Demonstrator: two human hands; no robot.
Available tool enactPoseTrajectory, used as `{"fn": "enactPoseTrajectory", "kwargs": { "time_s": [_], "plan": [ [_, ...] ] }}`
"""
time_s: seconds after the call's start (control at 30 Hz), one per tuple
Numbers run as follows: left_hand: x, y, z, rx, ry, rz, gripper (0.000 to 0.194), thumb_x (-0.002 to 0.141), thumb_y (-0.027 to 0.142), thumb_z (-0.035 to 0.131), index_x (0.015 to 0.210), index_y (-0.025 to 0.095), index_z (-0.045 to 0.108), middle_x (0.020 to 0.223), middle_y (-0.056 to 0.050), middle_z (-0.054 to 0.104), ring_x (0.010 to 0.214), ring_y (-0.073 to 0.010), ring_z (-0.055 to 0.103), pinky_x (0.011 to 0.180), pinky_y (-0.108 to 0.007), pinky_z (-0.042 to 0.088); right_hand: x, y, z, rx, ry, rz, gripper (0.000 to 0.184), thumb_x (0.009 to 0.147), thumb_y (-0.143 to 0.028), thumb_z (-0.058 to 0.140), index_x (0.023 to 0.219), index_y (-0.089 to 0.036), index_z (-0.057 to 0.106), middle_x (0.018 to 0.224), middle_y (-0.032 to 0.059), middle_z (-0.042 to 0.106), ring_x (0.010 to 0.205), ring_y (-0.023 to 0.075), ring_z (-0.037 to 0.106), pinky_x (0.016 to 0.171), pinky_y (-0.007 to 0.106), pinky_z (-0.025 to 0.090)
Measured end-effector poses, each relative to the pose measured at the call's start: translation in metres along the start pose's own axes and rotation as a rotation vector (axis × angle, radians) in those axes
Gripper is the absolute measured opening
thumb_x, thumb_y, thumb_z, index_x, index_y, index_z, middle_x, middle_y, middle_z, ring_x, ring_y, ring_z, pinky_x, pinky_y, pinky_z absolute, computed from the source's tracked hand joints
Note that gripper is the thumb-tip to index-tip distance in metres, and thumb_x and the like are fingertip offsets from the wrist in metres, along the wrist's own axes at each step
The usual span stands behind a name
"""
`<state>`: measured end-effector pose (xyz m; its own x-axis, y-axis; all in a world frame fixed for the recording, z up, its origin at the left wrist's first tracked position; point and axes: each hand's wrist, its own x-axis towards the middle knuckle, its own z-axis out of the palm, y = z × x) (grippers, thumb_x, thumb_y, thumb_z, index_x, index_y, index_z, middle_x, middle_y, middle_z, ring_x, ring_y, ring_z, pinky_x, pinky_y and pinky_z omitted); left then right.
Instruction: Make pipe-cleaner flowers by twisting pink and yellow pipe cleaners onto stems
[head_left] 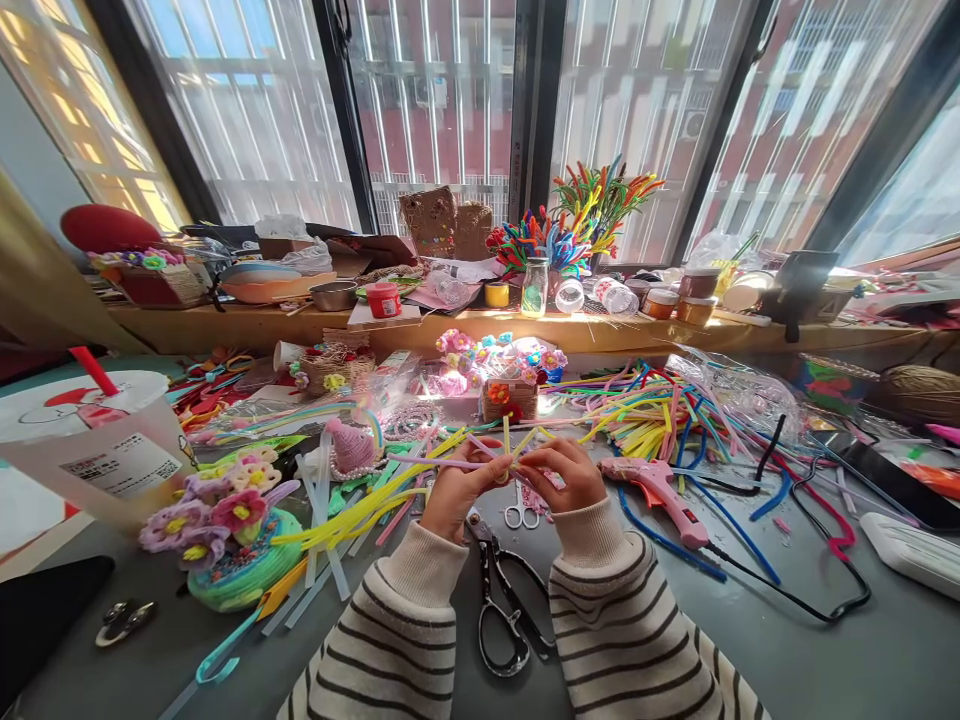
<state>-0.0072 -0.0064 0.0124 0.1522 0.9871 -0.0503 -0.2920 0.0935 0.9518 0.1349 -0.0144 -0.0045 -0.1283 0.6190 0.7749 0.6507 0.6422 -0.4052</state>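
Observation:
Both hands meet above the middle of the table around a small piece bent from pipe cleaners [507,436], pale yellow and lilac. My left hand [463,488] is closed, with thumb and fingers pinching it; a lilac pipe cleaner [431,461] sticks out leftward from there. My right hand [568,476] is closed on the same piece from the other side. Fingers partly hide how the strands cross. Below them lie large black-handled scissors [504,600] and small white-handled scissors [522,512]. A pink glue gun [660,492] rests just right of my right hand.
Loose yellow pipe cleaners [360,508] and clear glue sticks [327,530] lie at left, by a flower-topped pot [244,560] and a lidded drink cup [97,440]. A heap of coloured pipe cleaners [652,425], a black cord [780,598] and a phone [889,482] are at right.

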Motion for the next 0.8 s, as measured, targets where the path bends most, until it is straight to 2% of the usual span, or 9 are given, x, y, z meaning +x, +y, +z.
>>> {"fn": "enactPoseTrajectory", "kwargs": {
  "time_s": [0.27,0.6,0.7,0.8],
  "plan": [
    [0.0006,-0.0013,-0.0005,-0.003,0.004,0.073,0.030,0.055,0.017,0.066,0.074,0.017,0.043,0.050,0.007,0.051,0.049,-0.0067,0.052,0.055,-0.021,0.045,-0.0040,0.0040,0.0084,-0.117,0.119,-0.026,0.017,0.073,-0.027,0.052,0.060,-0.018,0.058,0.056,0.0025,0.056,0.058,0.0149,0.046,0.056,0.026,0.038],
    [0.0020,-0.0035,0.0000,-0.023,0.062,0.091,0.031,0.053,0.018,0.067,0.074,0.016,0.045,0.049,0.008,0.049,0.049,-0.0060,0.051,0.055,-0.020,0.045,-0.0034,0.0029,0.0099,-0.106,0.129,0.003,0.015,0.073,-0.026,0.052,0.061,-0.018,0.056,0.058,0.0020,0.056,0.059,0.0153,0.046,0.057,0.026,0.038],
    [0.0020,-0.0020,-0.0003,-0.019,0.064,0.054,0.027,0.053,0.020,0.067,0.073,0.015,0.049,0.051,0.006,0.051,0.051,-0.0062,0.052,0.056,-0.020,0.045,-0.0028,0.0029,0.0094,-0.076,0.157,0.079,0.014,0.071,-0.030,0.053,0.066,-0.017,0.056,0.061,0.0024,0.056,0.058,0.0149,0.046,0.055,0.027,0.039],
    [0.0013,0.0008,-0.0005,-0.031,0.102,0.031,0.024,0.053,0.022,0.067,0.069,0.014,0.052,0.057,0.004,0.054,0.054,-0.0068,0.053,0.057,-0.019,0.045,-0.0025,0.0026,0.0075,-0.034,0.234,0.281,0.023,0.068,-0.037,0.054,0.070,-0.015,0.053,0.062,0.0025,0.053,0.050,0.0123,0.045,0.046,0.025,0.039]
  ]
}}
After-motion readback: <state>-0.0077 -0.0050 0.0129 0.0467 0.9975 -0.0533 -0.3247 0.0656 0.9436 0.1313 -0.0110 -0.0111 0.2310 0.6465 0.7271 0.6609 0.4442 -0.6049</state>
